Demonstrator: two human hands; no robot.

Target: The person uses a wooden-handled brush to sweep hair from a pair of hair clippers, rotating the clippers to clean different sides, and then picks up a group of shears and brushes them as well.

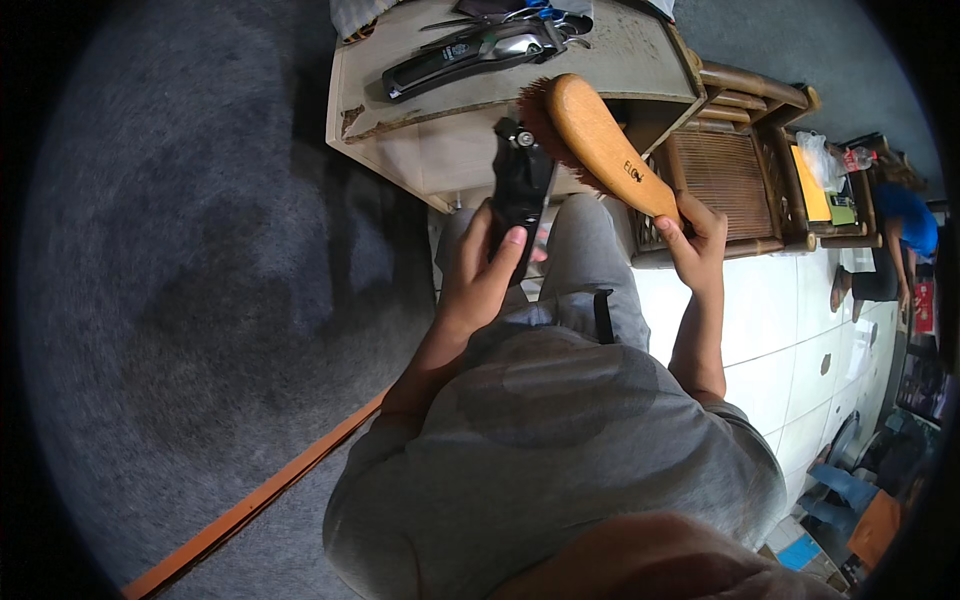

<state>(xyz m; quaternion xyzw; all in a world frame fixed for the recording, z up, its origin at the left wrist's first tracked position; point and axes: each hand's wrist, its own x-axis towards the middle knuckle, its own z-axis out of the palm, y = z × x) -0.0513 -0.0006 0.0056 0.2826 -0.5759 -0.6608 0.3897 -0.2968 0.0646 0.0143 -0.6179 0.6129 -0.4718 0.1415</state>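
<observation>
My left hand (480,274) is closed around a black hair clipper (519,180), held upright above my lap. My right hand (694,240) grips the narrow end of a wooden-handled brush (611,154); its brown bristles face the clipper's upper end, and I cannot tell whether they touch it. A second hair clipper (469,56), black and silver, lies on the worn wooden cabinet top (630,45), beside scissors (517,13) with blue parts.
Right of the cabinet stands a bamboo chair (724,184). Beyond it, another piece of bamboo furniture holds a plastic bottle (859,158) and a plastic bag (821,161). A person in blue (904,217) is at the far right. The dark wall (187,262) rises at left.
</observation>
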